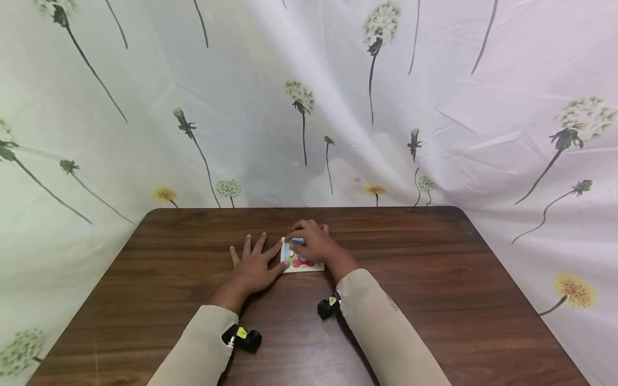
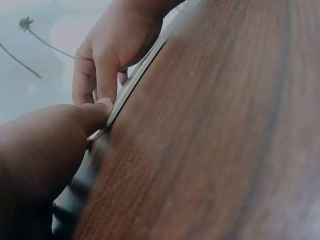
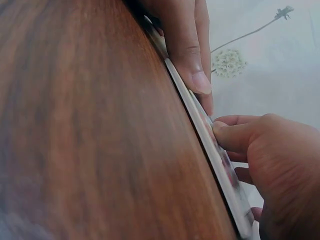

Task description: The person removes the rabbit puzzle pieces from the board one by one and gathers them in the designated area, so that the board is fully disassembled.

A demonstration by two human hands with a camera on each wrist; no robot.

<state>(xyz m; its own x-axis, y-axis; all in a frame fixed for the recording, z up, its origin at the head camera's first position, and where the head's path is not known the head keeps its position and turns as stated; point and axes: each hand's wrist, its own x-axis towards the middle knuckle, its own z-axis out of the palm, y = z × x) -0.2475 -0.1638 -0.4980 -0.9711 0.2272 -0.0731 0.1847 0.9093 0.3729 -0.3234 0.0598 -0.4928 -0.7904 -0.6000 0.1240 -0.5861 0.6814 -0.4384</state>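
Note:
A small flat puzzle board (image 1: pixel 304 269) with a pale rim and a colourful picture lies on the brown table. My left hand (image 1: pixel 253 272) spreads its fingers beside it, with thumb and index finger touching its left edge. From above, my right hand (image 1: pixel 314 244) covers the board's upper right part and pinches a blue puzzle piece (image 1: pixel 298 240) between thumb and index finger. In the right wrist view the board's side edge (image 3: pixel 205 135) is seen almost edge-on, and the held piece is hidden. The left wrist view shows the right hand (image 2: pixel 117 47) bent down over the board.
The wood-grain table (image 1: pixel 193 230) extends around both arms. Behind it hangs a pale curtain (image 1: pixel 251 134) printed with dandelions. Black wrist cameras stick out from both cuffs, the left camera (image 1: pixel 248 340) and the right camera (image 1: pixel 327 307), close above the tabletop.

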